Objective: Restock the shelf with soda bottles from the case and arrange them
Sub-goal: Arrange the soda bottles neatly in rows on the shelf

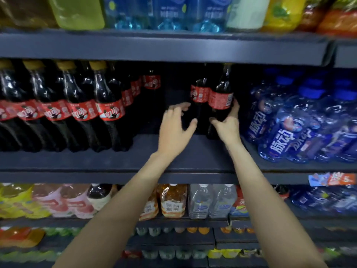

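Two dark soda bottles with red labels stand on the middle shelf [193, 157]. My right hand [227, 124] grips the lower body of the right bottle [221, 93]. My left hand [174, 125] is spread open right beside the left bottle [200, 95], fingers curved around its left side; whether they touch is unclear. A row of the same soda bottles [77, 105] with yellow caps fills the left of the shelf, more receding behind them. The case is out of view.
Blue drink bottles [289, 130] crowd the right of the same shelf, close to my right hand. The shelf above [164, 47] hangs low over the bottle caps. Lower shelves hold tea, water and juice bottles. Bare shelf lies in front of the two bottles.
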The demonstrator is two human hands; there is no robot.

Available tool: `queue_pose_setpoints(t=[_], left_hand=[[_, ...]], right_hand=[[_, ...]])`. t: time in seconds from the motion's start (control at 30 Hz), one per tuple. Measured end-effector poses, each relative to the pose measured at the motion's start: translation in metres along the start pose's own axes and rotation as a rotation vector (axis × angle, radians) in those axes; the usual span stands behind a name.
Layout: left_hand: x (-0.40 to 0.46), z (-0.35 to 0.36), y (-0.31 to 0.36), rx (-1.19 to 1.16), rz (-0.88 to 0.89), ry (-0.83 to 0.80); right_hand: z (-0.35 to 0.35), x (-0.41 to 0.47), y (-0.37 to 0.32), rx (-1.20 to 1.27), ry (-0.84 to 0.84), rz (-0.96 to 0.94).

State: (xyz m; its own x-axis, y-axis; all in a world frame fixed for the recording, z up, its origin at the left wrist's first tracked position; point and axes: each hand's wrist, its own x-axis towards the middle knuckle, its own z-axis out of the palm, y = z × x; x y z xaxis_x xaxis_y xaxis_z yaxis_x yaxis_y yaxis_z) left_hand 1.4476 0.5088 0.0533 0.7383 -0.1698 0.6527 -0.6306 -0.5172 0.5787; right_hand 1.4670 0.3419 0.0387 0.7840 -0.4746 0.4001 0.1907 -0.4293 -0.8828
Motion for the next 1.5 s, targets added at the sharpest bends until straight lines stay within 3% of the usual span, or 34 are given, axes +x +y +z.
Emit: queue_pose_setpoints(t=[0.13,0.23,0.3,0.37,0.47,0.6,0.7,0.77,0.87,1.03,1.27,1.37,1.5], left_hand=[[0.036,0.033,0.013,-0.260,-0.171,-0.239],[0.040,0.049,0.019,-0.332,-0.227,-0.226],[0.037,0.052,0.020,-0.300,-0.248,-0.141],[0.034,0.045,0.017,-0.328,-0.267,-0.065],[0.026,0.023,0.001,-0.646,-0.301,-0.111],[0.018,-0.014,-0.020,-0.834,-0.321,-0.244],[0.022,-0.040,-0.027,-0.833,-0.297,-0.294],[0.026,-0.051,-0.031,-0.762,-0.270,-0.276],[0.027,-0.056,-0.031,-0.500,-0.218,-0.196],[0.015,-0.064,-0.038,-0.019,-0.159,-0.026],[-0.023,-0.106,-0.057,0.483,0.145,0.403],[-0.023,-0.115,-0.077,0.556,0.087,0.522],[-0.017,-0.116,-0.088,0.563,0.006,0.497]], right_hand=[[-0.001,-0.006,0.000,-0.197,-0.006,-0.044],[-0.004,-0.019,-0.003,-0.380,0.083,-0.107],[-0.008,-0.029,-0.001,-0.314,0.054,-0.171],[-0.018,-0.039,0.002,-0.207,-0.026,-0.247],[-0.036,-0.045,0.001,-0.088,-0.182,-0.246],[-0.034,-0.044,-0.016,0.111,-0.613,-0.065],[-0.009,-0.045,-0.031,0.202,-0.721,0.049],[0.016,-0.050,-0.040,0.110,-0.611,0.015],[0.059,-0.062,-0.048,-0.096,-0.297,-0.047],[0.110,-0.055,-0.050,-0.072,-0.045,0.004],[0.159,-0.009,-0.055,-0.169,-0.102,0.093],[0.174,-0.004,-0.056,-0.172,-0.132,0.040],[0.184,0.000,-0.058,-0.192,-0.176,0.005]])
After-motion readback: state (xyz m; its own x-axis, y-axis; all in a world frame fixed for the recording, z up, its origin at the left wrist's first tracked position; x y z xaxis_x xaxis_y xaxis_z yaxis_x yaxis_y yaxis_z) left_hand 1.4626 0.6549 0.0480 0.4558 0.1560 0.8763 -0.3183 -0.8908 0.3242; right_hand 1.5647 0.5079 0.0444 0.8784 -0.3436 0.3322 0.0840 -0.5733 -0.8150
